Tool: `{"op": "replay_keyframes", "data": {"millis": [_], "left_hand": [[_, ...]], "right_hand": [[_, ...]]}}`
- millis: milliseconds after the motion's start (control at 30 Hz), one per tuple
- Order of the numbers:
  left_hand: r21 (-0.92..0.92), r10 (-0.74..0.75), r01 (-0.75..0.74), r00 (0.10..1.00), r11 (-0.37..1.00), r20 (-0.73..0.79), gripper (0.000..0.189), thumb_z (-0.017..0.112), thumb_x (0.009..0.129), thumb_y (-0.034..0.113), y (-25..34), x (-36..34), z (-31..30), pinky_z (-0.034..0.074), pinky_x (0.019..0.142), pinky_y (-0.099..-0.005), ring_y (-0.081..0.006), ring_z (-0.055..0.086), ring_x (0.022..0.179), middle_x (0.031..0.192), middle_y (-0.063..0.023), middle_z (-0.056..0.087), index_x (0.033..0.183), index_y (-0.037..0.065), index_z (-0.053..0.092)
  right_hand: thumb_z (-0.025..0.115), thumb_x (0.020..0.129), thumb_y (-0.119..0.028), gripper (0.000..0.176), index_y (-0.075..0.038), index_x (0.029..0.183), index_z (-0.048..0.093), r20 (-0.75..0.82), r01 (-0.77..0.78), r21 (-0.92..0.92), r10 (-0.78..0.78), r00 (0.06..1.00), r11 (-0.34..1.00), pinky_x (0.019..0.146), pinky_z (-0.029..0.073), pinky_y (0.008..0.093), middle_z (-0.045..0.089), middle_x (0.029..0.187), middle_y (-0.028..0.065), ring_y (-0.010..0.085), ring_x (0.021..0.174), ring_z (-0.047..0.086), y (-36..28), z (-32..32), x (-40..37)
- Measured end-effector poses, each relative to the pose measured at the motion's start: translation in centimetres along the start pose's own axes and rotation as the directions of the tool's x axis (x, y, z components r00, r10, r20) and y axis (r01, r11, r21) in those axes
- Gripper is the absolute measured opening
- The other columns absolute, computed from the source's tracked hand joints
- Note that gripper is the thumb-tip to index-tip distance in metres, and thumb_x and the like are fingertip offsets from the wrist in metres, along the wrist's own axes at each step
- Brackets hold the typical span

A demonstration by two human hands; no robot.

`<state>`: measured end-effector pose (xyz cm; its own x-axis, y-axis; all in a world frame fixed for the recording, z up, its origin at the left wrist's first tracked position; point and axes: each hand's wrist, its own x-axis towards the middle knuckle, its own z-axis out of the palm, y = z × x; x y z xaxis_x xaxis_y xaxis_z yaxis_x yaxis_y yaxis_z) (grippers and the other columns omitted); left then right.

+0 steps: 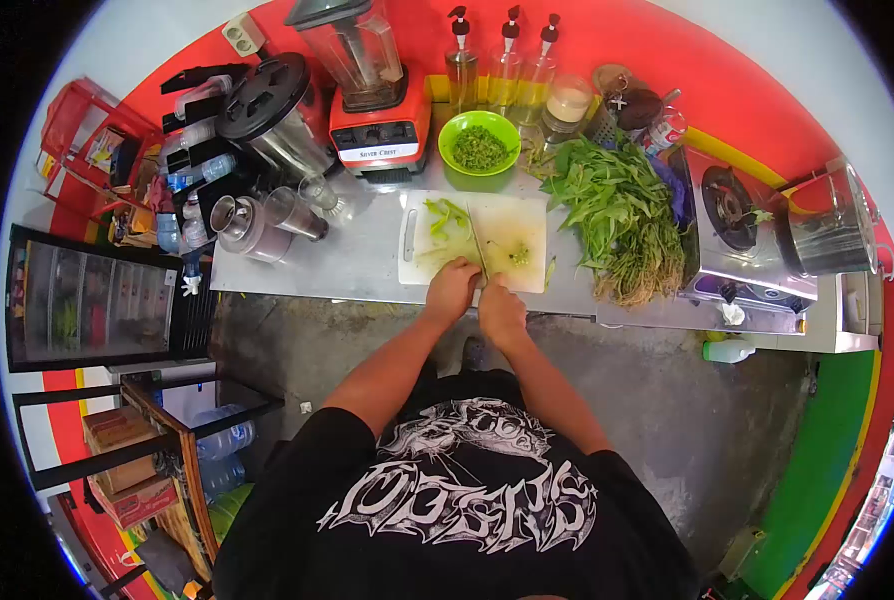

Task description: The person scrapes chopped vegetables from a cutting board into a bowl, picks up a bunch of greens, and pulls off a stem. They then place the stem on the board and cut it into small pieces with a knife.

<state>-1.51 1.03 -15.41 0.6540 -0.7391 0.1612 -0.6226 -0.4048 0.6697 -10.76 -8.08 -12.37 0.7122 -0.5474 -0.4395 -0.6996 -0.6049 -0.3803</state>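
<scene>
A white cutting board (420, 207) lies on the metal table. My right hand (502, 308) is closed around the handle of a knife (478, 238), whose blade points away from me across the board. Close beside it, my left hand (453, 287) has its fingers bent together at the board's near edge; anything between them is too small to make out. Green vegetable pieces (447, 212) lie left of the blade, with small chopped bits (519, 254) to its right. Behind the board a green bowl (514, 130) holds chopped greens (479, 148).
Leafy greens with roots (612, 215) lie right of the board, beside a gas stove (729, 205) with a metal pot (832, 225). A red blender (375, 130), pump bottles (504, 70) and metal cups (295, 213) stand behind and left. A jug (729, 351) is below.
</scene>
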Motion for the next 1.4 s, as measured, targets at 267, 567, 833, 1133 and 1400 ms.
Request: {"op": "replay_keyframes", "data": {"millis": [267, 567, 833, 1133, 1400], "left_hand": [[-0.081, -0.035, 0.033, 0.999, 0.996, -0.020, 0.007, 0.069, 0.082, 0.005, -0.5, -0.1, -0.6, 0.053, 0.077, -0.0441, -0.0378, 0.065, 0.085, 0.089, -0.0172, 0.066, 0.088, 0.002, 0.069], [0.034, -0.104, 0.102, 0.992, 0.994, 0.070, 0.010, 0.069, 0.083, 0.012, -0.7, 1.9, -0.8, 0.053, 0.081, -0.0480, -0.0384, 0.065, 0.089, 0.090, -0.0179, 0.067, 0.088, 0.004, 0.072], [0.012, -0.001, 0.002, 0.999, 1.000, -0.050, 0.016, 0.069, 0.080, 0.009, -0.8, -0.2, -0.9, 0.053, 0.081, -0.0451, -0.0370, 0.065, 0.091, 0.089, -0.0169, 0.068, 0.095, 0.005, 0.076], [-0.181, -0.270, 0.271, 0.962, 0.945, 0.032, 0.014, 0.074, 0.081, 0.009, -1.8, 0.6, -0.8, 0.055, 0.074, -0.0377, -0.0288, 0.071, 0.078, 0.086, -0.0166, 0.072, 0.093, 0.004, 0.076], [-0.208, -0.301, 0.318, 0.947, 0.925, 0.110, 0.012, 0.075, 0.078, 0.009, -2.7, 1.2, -0.7, 0.056, 0.077, -0.0376, -0.0273, 0.072, 0.081, 0.086, -0.0134, 0.074, 0.090, 0.007, 0.076]], "right_hand": [[0.053, 0.093, -0.014, 0.032, 0.005, 0.118, 0.047, 0.033, 0.023, 0.015, -0.023, 0.999, 1.000, 0.088, 0.053, 0.0542, 0.068, 0.106, 0.0303, 0.0462, 0.102, 0.068, -0.1, -0.6, -0.7], [0.052, 0.093, -0.013, 0.030, 0.005, 0.117, 0.050, 0.029, 0.035, -0.069, -0.033, 0.999, 0.997, 0.088, 0.055, 0.0511, 0.070, 0.106, 0.0281, 0.0436, 0.102, 0.069, -1.0, -1.8, -0.4], [0.058, 0.089, -0.009, 0.033, 0.005, 0.117, 0.048, 0.002, 0.015, -0.012, -0.015, 1.000, 1.000, 0.090, 0.054, 0.0511, 0.069, 0.106, 0.0307, 0.0455, 0.101, 0.068, -0.9, -1.1, 0.1], [0.058, 0.089, -0.010, 0.035, 0.007, 0.118, 0.047, 0.036, 0.020, -0.046, -0.018, 0.999, 0.999, 0.091, 0.054, 0.0506, 0.068, 0.107, 0.0312, 0.0450, 0.104, 0.067, -1.6, -1.1, 0.2], [0.057, 0.089, -0.009, 0.034, 0.006, 0.117, 0.048, 0.028, -0.036, -0.014, 0.036, 0.999, 0.999, 0.089, 0.055, 0.0492, 0.068, 0.108, 0.0299, 0.0445, 0.104, 0.068, -1.7, 0.0, -0.7]]}}
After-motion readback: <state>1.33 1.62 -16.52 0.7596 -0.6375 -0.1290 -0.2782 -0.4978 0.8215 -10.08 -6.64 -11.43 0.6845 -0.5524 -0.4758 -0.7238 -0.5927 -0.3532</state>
